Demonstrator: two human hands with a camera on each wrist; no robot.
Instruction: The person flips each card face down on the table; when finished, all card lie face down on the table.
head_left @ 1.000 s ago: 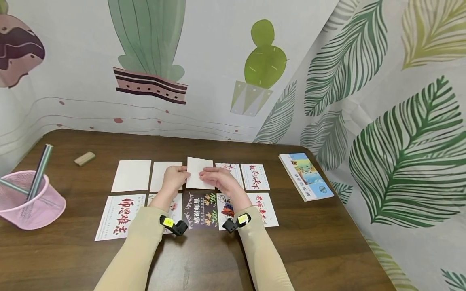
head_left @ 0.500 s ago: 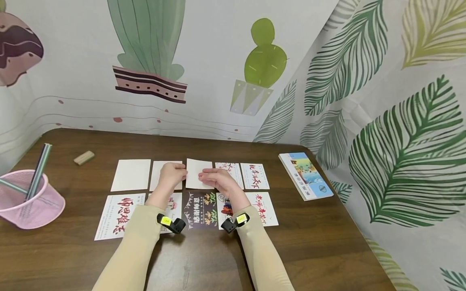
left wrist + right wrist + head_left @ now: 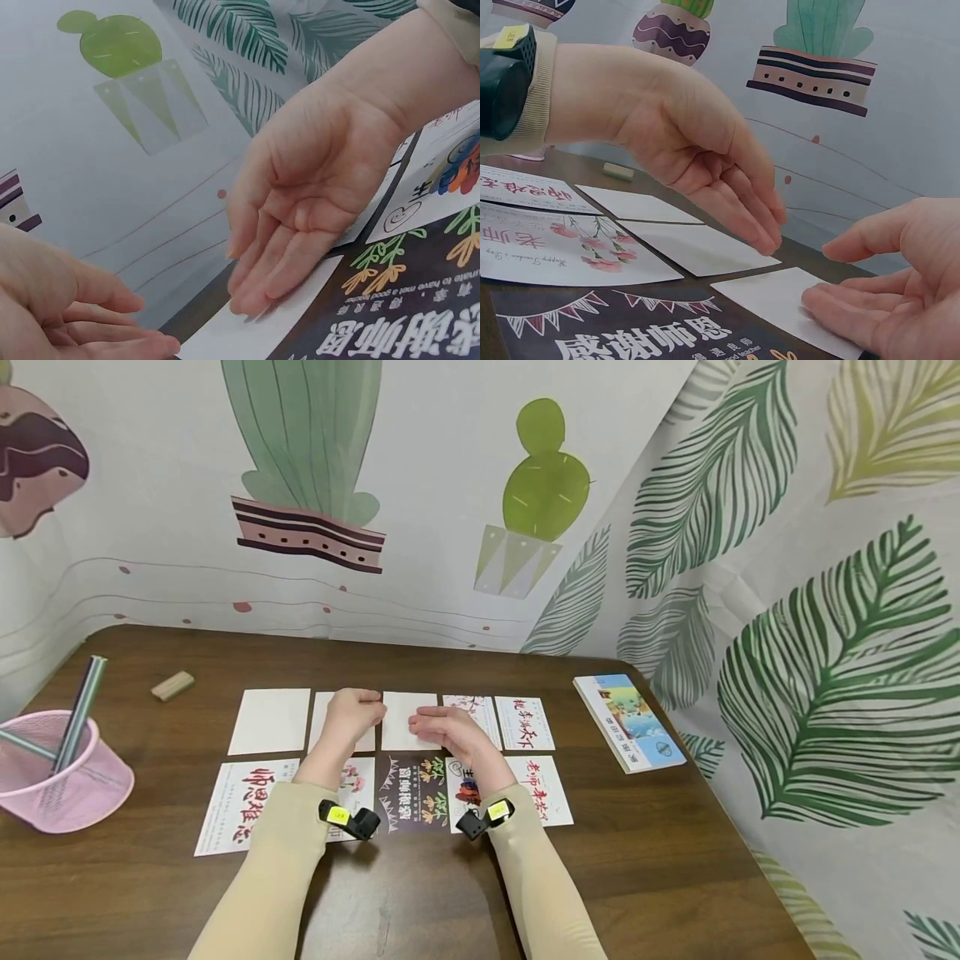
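Observation:
A blank white card (image 3: pixel 408 722) lies flat in the middle of the back row. My left hand (image 3: pixel 351 717) hovers by its left edge, above another blank card (image 3: pixel 320 710), fingers loosely bent and holding nothing. From the right, my right hand (image 3: pixel 453 731) extends straight fingers over the middle card; whether the fingertips touch it I cannot tell. In the right wrist view, a gap shows between the left hand (image 3: pixel 712 172) and the cards. Just in front lies a dark card with white lettering (image 3: pixel 411 797). A flowered card (image 3: pixel 357 781) is partly covered by my left arm.
More cards lie in two rows, among them a blank card (image 3: pixel 270 722), a red-lettered card (image 3: pixel 247 806) and a card at the right (image 3: pixel 542 789). A pink mesh pen holder (image 3: pixel 90 785), a small wooden block (image 3: pixel 172 686) and a stack with a blue cover (image 3: pixel 633 722) stand farther out.
The middle blank card, raised at its far edge a second ago, now lies flat. My left hand has let go of it and moved slightly left; the right hand has hardly moved.

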